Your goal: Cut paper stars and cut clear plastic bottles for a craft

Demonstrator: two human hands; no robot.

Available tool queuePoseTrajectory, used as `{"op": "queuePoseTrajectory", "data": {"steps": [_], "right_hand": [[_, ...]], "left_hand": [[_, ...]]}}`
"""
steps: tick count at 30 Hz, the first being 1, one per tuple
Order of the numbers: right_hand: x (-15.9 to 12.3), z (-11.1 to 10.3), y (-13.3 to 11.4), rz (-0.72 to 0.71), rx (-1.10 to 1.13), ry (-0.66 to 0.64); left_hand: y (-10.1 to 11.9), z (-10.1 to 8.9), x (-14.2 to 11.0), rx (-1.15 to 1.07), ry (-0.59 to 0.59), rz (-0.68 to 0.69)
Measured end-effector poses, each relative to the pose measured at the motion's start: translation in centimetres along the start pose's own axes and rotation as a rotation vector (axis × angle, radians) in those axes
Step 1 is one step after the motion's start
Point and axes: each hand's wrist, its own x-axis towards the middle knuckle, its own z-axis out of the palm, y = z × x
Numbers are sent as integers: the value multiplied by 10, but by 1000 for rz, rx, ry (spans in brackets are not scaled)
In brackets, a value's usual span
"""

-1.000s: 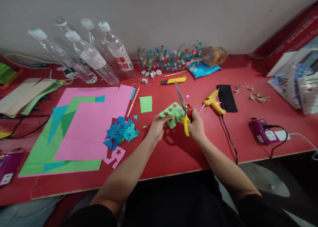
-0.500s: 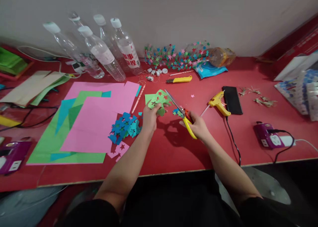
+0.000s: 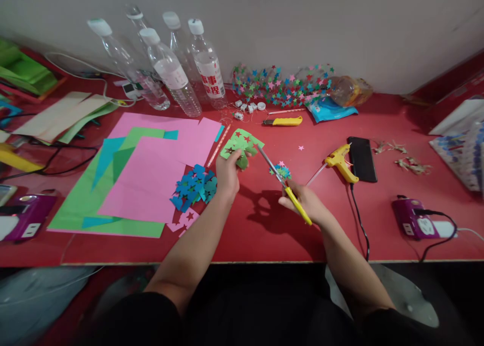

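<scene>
My left hand (image 3: 228,171) is closed on a green paper piece (image 3: 240,143) with star-shaped holes, held low over the red table (image 3: 264,230) beside the pink sheets. My right hand (image 3: 307,202) grips yellow-handled scissors (image 3: 282,183), blades pointing up-left toward the green piece. A small pile of cut-out stars (image 3: 281,171) lies just beyond the scissors. Blue paper scraps (image 3: 193,187) with star holes sit left of my left hand.
Pink, green and blue paper sheets (image 3: 139,174) cover the left. Several water bottles (image 3: 172,73) stand at the back wall, next to a star-covered bottle (image 3: 287,83). A yellow utility knife (image 3: 283,121), glue gun (image 3: 340,162), phone (image 3: 362,158) and purple power strips (image 3: 412,217) lie around.
My left hand carried the green piece left and away from the scissors. My right hand lowered the scissors toward the table, blades tilting left. Small cut stars now lie near the scissors.
</scene>
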Motion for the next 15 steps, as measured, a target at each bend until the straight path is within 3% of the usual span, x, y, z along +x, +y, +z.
{"op": "queuePoseTrajectory", "data": {"steps": [3,7,15], "right_hand": [[-2,1,-2,17,-36,-36],[-3,5,-1,31,102,-104],[-5,6,3,49,305,-166]], "left_hand": [[1,-1,0,63,44,61],[2,-1,-1,131,31,103],[1,2,-8,119,52,34]]}}
